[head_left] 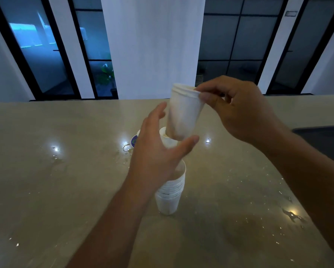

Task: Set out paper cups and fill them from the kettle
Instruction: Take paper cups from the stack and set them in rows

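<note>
A few nested white paper cups [183, 111] hang in the air above the counter. My right hand [239, 111] pinches their rims between thumb and fingers. My left hand [158, 149] curls around the lower part, thumb under the base. Below them a tall stack of white paper cups [172, 192] stands on the beige counter [65, 180]. Behind my left hand another white cup [167, 139] stands on the counter, partly hidden. No kettle shows in the head view.
Water drops and small puddles [126, 148] lie scattered on the glossy counter. A round blue-printed object [134, 141] peeks out behind my left hand. A dark tray or sink [324, 140] sits at the right edge. A white pillar and dark windows stand behind.
</note>
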The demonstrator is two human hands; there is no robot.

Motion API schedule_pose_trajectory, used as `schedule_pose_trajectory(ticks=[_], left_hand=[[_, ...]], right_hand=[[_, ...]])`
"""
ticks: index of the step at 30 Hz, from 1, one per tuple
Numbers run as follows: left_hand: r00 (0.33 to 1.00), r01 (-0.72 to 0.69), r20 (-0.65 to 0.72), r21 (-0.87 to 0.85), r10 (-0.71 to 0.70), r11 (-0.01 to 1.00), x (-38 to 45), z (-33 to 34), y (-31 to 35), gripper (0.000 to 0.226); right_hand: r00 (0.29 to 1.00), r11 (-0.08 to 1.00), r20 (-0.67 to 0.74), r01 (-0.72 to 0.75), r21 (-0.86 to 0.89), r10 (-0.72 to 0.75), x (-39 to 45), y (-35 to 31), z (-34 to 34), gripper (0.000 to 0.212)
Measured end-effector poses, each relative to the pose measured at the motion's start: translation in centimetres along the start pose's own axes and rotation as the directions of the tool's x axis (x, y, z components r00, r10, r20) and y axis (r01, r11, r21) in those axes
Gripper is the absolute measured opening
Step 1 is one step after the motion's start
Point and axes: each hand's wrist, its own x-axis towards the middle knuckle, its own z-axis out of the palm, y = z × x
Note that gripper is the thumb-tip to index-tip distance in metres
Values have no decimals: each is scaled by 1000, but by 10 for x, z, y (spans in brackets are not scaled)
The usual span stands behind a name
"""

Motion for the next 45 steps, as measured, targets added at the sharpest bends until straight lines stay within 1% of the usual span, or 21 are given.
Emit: schedule_pose_trajectory(ticks=[2,4,5,8,11,13,15,17,18,20,22,23,25,27,30,34,36,38,41,43,45], left_hand=[[997,1,78,-42,3,999,29,-2,6,87],[992,-7,127,-22,10,1000,49,-5,10,93],[991,-20,130,1,20,1000,56,-6,11,91],[993,-59,107,87,49,995,65,-9,12,77],[993,-50,109,134,35,990,63,-8,5,72],[992,-20,126,158,0,987,58,-8,-6,70],[991,35,125,165,-56,986,53,-9,-22,68],[990,105,80,119,-115,987,48,-13,-37,68],[989,138,48,85,-143,987,45,-14,-43,68],[980,200,-16,-5,-200,980,40,-17,-53,65],[964,248,-63,-116,-257,962,32,-17,-62,58],[956,267,-78,-161,-282,950,28,-16,-66,57],[939,296,-111,-214,-324,931,20,-15,-77,60],[922,327,-142,-208,-359,922,13,-14,-87,66],[904,360,-171,-194,-393,912,3,-15,-102,73],[899,370,-188,-161,-397,915,0,-18,-116,66],[897,380,-186,-144,-402,914,0,-17,-120,69],[898,384,-183,-114,-400,916,-1,-17,-127,72],[899,393,-161,-110,-406,913,-3,-16,-139,70],[899,409,-126,-96,-419,907,-2,-13,-149,72],[906,409,-96,-60,-413,910,1,-8,-161,76]], right_hand=[[999,999,-22,35,14,-35,2,-7,3,19],[999,998,-47,28,64,-25,3,-10,6,17],[998,996,-56,23,90,-18,4,-11,7,17],[999,992,-52,16,123,-9,3,-9,8,14],[998,991,-66,2,133,7,0,-5,10,11],[990,988,-138,3,153,18,2,-2,8,11],[969,989,-245,22,149,16,6,5,1,11],[947,996,-320,6,91,23,11,17,-2,16],[944,998,-326,-27,57,44,12,24,0,18],[953,992,-279,-125,-5,118,10,43,13,20],[960,970,-179,-231,-80,214,4,67,35,21],[956,954,-123,-279,-112,266,0,78,47,21],[938,924,-28,-346,-162,347,-11,99,68,20],[919,903,54,-370,-217,390,-19,114,86,20],[905,888,143,-346,-303,402,-23,127,107,19],[909,889,141,-336,-312,393,-19,131,125,17],[914,891,132,-329,-313,384,-16,131,131,18],[910,892,156,-323,-316,385,-15,133,136,19],[894,889,193,-334,-313,404,-15,136,139,22],[888,888,185,-361,-286,420,-16,136,136,29],[889,888,160,-384,-251,430,-15,130,130,41]])
